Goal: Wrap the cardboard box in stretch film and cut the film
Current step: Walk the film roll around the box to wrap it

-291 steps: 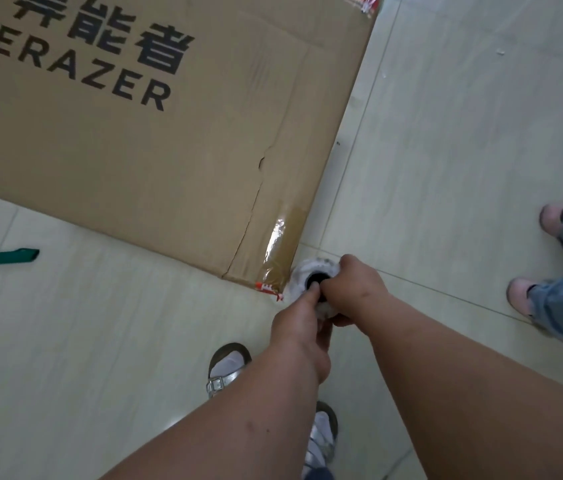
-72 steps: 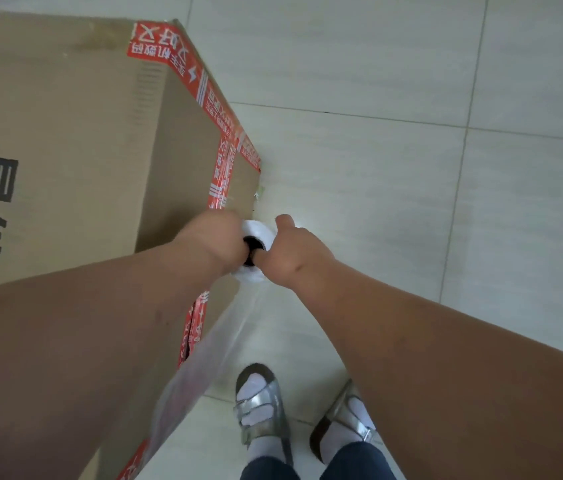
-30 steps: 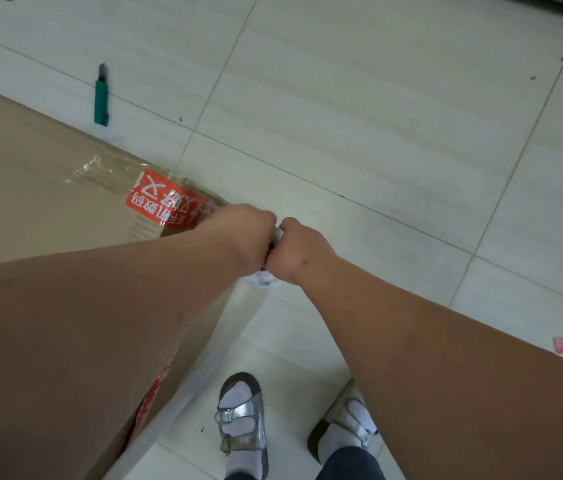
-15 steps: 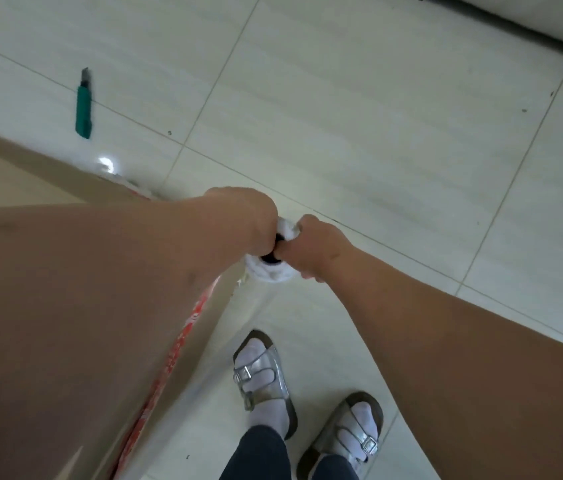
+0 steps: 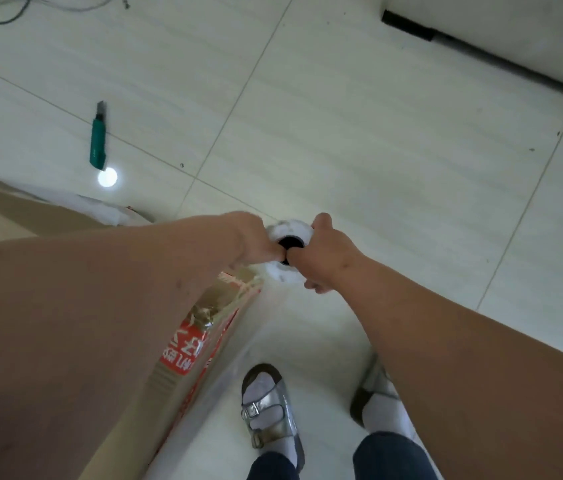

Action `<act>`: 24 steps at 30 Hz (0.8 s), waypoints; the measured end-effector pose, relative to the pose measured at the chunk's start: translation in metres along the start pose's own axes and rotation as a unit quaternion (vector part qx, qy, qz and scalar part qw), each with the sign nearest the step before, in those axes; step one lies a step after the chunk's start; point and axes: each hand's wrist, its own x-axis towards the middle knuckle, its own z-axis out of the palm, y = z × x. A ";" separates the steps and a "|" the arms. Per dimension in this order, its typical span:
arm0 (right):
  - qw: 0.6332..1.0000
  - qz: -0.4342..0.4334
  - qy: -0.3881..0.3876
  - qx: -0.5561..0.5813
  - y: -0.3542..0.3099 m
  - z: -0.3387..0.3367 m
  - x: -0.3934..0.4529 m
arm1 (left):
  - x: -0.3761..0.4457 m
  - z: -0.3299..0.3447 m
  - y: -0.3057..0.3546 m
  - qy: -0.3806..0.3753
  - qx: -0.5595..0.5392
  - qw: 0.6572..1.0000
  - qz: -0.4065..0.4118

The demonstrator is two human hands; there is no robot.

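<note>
Head view: one downward look over both forearms, which reach forward and meet at the roll.
Left hand [image 5: 252,242]: at the end of a forearm that crosses the frame from the lower left; its fingers curl onto the near left rim of the stretch film roll [image 5: 285,251], gripping it, though the fingertips themselves are hidden.
Right hand [image 5: 321,252]: extended from the lower right, knuckles up; a digit hooks into the roll's dark core hole and the remaining fingers wrap the right side of the roll.
Stretch film roll: white, seen end-on, held upright between the two hands, just beyond the corner of the cardboard box [image 5: 200,327].
Film sheet [image 5: 238,358]: a clear band running from under the roll down along the box's side toward the bottom of the frame.
Cardboard box: brown, at the left under the left forearm, with red printed tape and glossy brown tape on its corner edge.
Utility knife [image 5: 97,140]: green, lying on the tiled floor [image 5: 359,133], well apart from the hands.
Feet: silver sandals [image 5: 269,410] over white socks, beside the box.
Cable [image 5: 13,8]: looped on the floor at the top left.
</note>
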 end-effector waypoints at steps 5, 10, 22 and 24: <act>0.986 -0.050 -0.053 -0.149 -0.015 -0.020 0.017 | 0.009 0.002 0.001 0.015 -0.026 0.999 -0.021; 0.997 -0.051 -0.057 0.005 -0.012 -0.018 0.028 | 0.003 -0.014 0.014 0.197 0.090 0.976 0.031; 0.990 -0.044 -0.123 -0.042 -0.028 -0.022 0.055 | 0.004 -0.002 -0.001 0.180 -0.019 0.983 -0.025; 0.989 -0.027 -0.140 -0.044 -0.037 -0.028 0.060 | 0.010 -0.006 -0.005 0.077 -0.135 0.982 -0.103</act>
